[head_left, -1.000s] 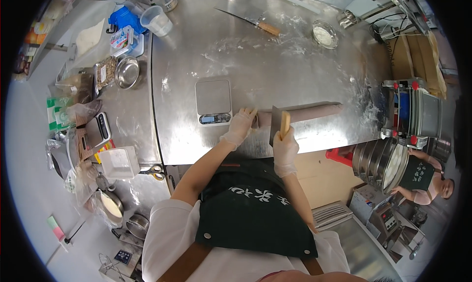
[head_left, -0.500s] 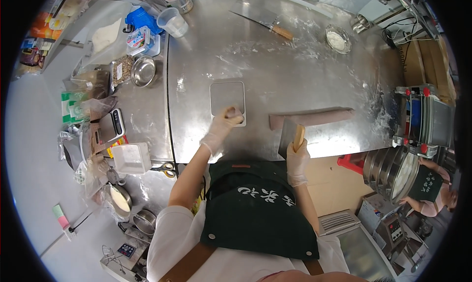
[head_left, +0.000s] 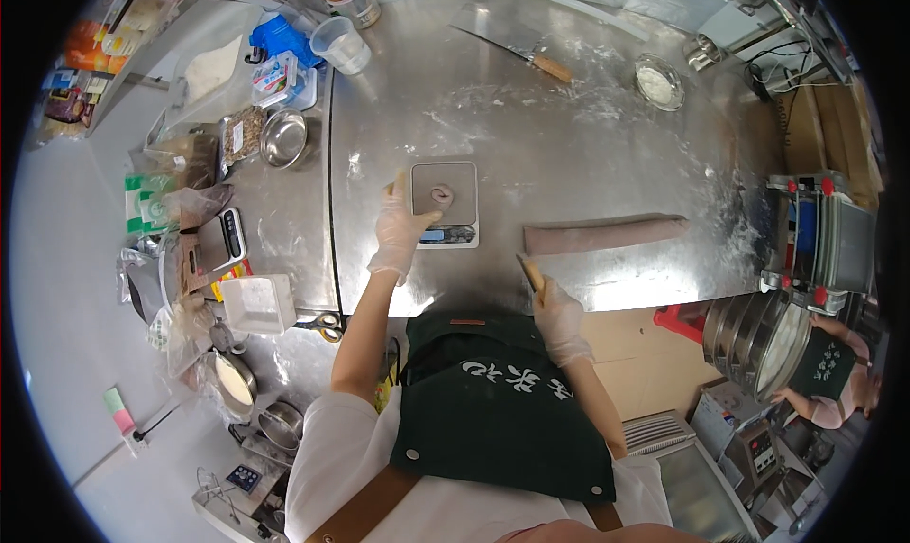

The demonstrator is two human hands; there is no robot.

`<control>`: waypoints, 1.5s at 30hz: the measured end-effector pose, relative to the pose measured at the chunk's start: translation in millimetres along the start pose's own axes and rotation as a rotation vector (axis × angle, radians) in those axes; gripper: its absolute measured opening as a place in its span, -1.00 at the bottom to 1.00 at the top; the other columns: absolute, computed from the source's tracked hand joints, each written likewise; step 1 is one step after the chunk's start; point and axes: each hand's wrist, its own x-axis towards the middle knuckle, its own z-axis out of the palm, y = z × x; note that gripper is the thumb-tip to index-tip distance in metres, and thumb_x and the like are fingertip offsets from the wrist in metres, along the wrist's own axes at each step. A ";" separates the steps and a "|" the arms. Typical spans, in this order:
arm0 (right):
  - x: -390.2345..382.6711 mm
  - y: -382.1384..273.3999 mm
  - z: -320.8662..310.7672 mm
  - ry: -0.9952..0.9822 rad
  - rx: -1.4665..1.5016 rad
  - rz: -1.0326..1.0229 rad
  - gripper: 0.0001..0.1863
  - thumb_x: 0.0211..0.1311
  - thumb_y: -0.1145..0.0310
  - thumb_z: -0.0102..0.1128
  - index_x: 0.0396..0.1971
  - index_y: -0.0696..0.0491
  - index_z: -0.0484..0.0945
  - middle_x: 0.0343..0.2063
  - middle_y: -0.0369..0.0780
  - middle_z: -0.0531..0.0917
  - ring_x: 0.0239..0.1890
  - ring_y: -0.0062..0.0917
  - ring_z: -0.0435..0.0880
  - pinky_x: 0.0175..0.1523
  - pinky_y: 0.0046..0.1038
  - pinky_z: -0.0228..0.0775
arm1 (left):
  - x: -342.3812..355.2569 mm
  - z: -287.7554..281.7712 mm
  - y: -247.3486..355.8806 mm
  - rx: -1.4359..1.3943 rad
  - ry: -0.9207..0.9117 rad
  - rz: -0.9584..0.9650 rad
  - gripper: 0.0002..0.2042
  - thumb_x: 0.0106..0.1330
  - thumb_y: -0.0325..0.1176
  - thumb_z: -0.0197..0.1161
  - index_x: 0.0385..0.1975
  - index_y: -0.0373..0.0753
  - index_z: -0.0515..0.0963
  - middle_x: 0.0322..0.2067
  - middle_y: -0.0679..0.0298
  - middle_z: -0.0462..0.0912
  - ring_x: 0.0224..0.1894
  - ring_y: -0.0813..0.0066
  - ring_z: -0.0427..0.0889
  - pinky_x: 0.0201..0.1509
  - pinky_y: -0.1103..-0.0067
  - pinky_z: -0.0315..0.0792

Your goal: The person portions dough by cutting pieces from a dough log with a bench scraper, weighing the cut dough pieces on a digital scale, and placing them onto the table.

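Note:
My left hand (head_left: 400,223), in a clear glove, is open at the left side of the digital scale (head_left: 427,175), its fingers apart. A small rolled dough piece (head_left: 441,196) sits on the scale's platform. My right hand (head_left: 559,320), also gloved, is closed round the wooden handle of a metal dough cutter (head_left: 531,274) held at the table's front edge, its blade seen almost edge-on. Just beyond it a long grey-pink dough log (head_left: 597,236) lies on the floured steel table (head_left: 531,135).
A long knife (head_left: 550,67) and a bowl of flour (head_left: 656,86) lie at the back. Bags, containers and a steel bowl (head_left: 282,137) crowd the left side. At right stand a red-knobbed machine (head_left: 806,230) and another person (head_left: 825,363) holding steel steamers (head_left: 749,344).
My left hand moved from the log's end to the scale, let go of the dough piece there and shifted left, opening. My right hand moved down and slightly right with the cutter.

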 end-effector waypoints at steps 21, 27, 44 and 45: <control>1.9 6.8 25.5 -0.018 -0.137 -0.124 -0.90 0.11 0.35 0.05 -0.34 -0.04 0.44 -0.65 -0.23 0.54 -0.70 -0.36 0.55 -0.60 -0.31 0.40 | -22.2 -3.9 -46.4 -0.323 0.136 -0.190 -0.31 0.00 -0.39 0.40 0.21 -0.14 0.29 -0.14 0.15 0.48 -0.32 0.42 0.47 -0.23 0.49 0.46; 1.4 5.4 25.1 -0.019 -0.146 -0.119 -0.91 0.12 0.35 0.05 -0.35 -0.04 0.44 -0.66 -0.23 0.54 -0.70 -0.36 0.55 -0.61 -0.31 0.40 | -18.7 -6.1 -41.0 -0.311 0.160 -0.159 -0.37 -0.01 -0.43 0.39 0.15 -0.20 0.35 -0.14 0.15 0.50 -0.28 0.40 0.48 -0.20 0.50 0.46; -1.0 5.9 29.7 0.018 -0.155 -0.114 -0.93 0.12 0.32 0.06 -0.41 -0.06 0.39 -0.69 -0.25 0.51 -0.75 -0.35 0.52 -0.65 -0.29 0.37 | -5.6 7.4 -11.8 -0.317 0.108 -0.110 -0.40 -0.12 -0.42 0.45 0.02 -0.21 0.41 -0.14 0.17 0.49 -0.14 0.31 0.48 -0.05 0.44 0.43; -0.7 5.9 29.3 0.015 -0.154 -0.117 -0.92 0.11 0.32 0.06 -0.42 -0.06 0.39 -0.70 -0.25 0.51 -0.75 -0.35 0.51 -0.66 -0.29 0.36 | -4.4 9.2 -9.6 -0.306 0.077 -0.088 -0.39 -0.12 -0.43 0.45 0.04 -0.21 0.40 -0.12 0.16 0.49 -0.09 0.28 0.47 -0.01 0.44 0.42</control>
